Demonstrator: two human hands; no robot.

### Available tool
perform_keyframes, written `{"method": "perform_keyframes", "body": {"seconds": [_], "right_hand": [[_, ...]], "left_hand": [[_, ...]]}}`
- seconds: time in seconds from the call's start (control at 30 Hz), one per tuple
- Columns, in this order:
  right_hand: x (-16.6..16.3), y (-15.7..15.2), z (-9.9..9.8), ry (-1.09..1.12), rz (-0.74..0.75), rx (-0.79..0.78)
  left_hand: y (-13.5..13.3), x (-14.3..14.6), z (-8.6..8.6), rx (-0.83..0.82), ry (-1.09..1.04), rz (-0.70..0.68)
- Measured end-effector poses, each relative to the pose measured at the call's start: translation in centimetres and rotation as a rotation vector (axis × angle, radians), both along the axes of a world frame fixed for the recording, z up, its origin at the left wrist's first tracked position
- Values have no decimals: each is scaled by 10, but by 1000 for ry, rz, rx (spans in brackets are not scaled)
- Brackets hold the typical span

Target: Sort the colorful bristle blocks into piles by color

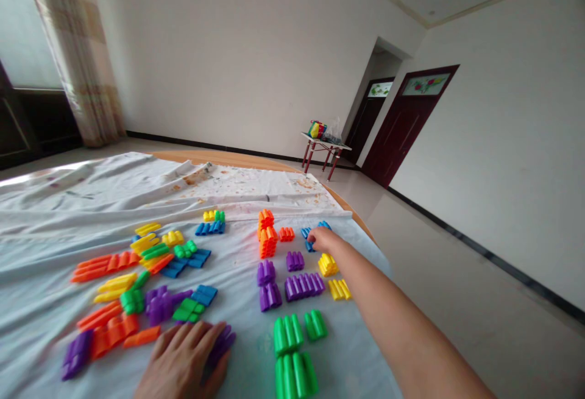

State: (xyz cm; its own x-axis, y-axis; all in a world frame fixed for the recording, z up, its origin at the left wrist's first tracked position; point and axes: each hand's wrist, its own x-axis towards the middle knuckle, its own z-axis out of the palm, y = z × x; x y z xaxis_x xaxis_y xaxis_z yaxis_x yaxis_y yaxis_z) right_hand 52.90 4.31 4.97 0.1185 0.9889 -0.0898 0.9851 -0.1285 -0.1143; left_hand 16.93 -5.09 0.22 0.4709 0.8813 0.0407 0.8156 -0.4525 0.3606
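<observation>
Cloth-covered surface (68, 204), stained at the far end, strewn with coloured plastic blocks. Right hand (325, 239) reaches to blue blocks (309, 233) beside the orange stack (267, 234). Left hand (185, 362) lies flat on a purple block (223, 341). Green blocks (292, 353) lie nearest the person.

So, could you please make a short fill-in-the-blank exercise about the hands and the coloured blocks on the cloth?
1. The right hand touches the ____ blocks at the far edge.
2. The left hand lies flat on a ____ block.
3. The two block groups nearest the camera are ____.
4. The blocks lie on a white ____.

Missing words: blue; purple; green; cloth
</observation>
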Motion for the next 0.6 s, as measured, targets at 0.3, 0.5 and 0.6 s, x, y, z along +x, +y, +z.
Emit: {"method": "perform_keyframes", "body": {"seconds": [0.3,0.5,0.6], "right_hand": [[-101,-85,57,343,322,352],[-189,-153,32,509,518,344],[-210,-159,16,478,385,353]], "left_hand": [[-4,0,-11,228,-47,-57],[-9,0,-22,474,-109,-40],[-9,-4,-20,489,-143,-49]]}}
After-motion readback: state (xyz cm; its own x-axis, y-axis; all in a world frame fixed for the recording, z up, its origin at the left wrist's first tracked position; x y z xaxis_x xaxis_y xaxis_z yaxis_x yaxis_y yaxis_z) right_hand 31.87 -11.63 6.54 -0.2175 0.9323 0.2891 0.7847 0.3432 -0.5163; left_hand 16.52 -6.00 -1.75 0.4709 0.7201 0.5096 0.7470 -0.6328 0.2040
